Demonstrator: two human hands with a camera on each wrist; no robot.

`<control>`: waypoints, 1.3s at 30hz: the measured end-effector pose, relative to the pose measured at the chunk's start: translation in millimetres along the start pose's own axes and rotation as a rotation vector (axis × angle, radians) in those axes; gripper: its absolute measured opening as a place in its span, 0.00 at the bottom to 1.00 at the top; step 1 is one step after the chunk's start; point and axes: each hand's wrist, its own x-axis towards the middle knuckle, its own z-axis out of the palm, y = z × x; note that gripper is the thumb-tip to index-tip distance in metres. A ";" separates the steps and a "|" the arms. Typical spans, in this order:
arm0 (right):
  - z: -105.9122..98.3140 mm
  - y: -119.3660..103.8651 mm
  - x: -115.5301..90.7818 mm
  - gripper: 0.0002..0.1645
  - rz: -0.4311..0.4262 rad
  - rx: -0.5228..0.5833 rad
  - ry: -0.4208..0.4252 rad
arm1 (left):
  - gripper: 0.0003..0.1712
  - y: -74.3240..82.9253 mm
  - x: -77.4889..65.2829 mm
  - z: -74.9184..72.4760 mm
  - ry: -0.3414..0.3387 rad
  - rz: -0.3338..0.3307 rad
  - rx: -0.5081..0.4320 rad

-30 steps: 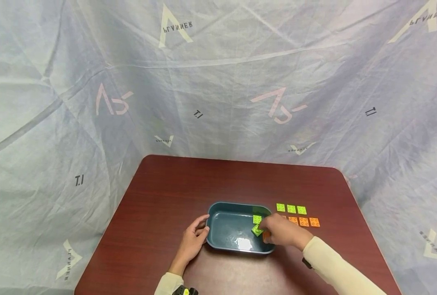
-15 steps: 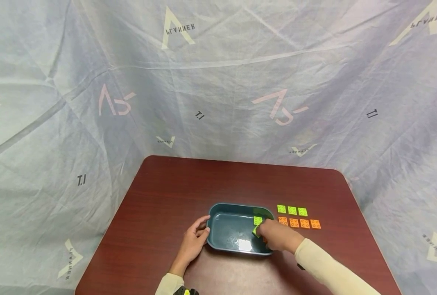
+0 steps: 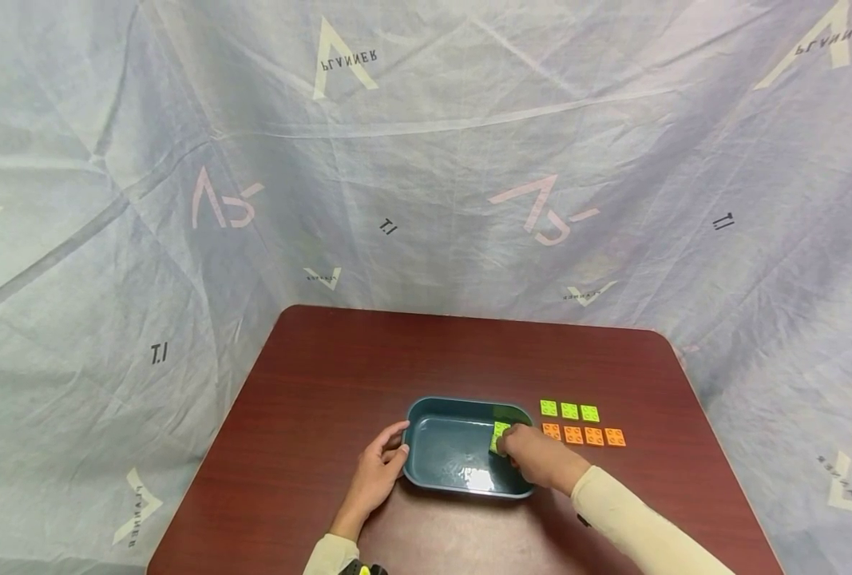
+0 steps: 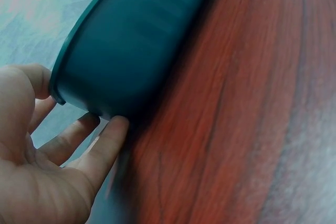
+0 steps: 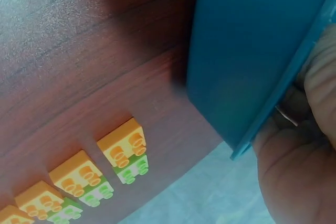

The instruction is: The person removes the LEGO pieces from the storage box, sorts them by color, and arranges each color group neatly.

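A dark blue-green plastic basin (image 3: 440, 485) stands on the table. My left hand (image 3: 377, 471) rests at its left end, with fairly straight fingers touching the outer wall and rim, as the left wrist view shows. My right hand (image 3: 536, 455) reaches over the right rim, fingertips down in the basin at a lime green toy building block (image 3: 496, 445), which they pinch. Just beyond it, lined up with it, lies a second green block (image 3: 501, 428). The basin wall and the hand itself hide the fingertips in the right wrist view.
Right of the basin, a row of three green blocks (image 3: 569, 410) lies behind a row of several orange blocks (image 3: 572, 435). The dark red wooden table (image 3: 339, 359) has rounded far corners. Printed grey cloth (image 3: 426, 208) hangs behind and at both sides.
In the basin, the nearer green block has turned from slanted to in line with the farther one under my right hand, which has shifted slightly left. My left hand has stayed put.
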 end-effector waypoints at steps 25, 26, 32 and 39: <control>0.9 1.9 7.7 0.16 0.027 0.083 -0.014 | 0.24 -2.3 -1.3 0.3 0.010 -0.002 -0.001; 0.5 2.6 7.3 0.16 0.016 0.096 -0.003 | 0.24 -2.4 -1.4 0.2 0.007 -0.002 -0.002; -3.7 5.9 4.1 0.17 -0.023 0.137 0.041 | 0.25 -0.7 -1.7 -0.2 -0.001 0.002 -0.006; -10.3 4.4 2.0 0.21 -0.005 0.200 0.027 | 0.25 0.4 -1.5 0.2 -0.007 -0.005 0.001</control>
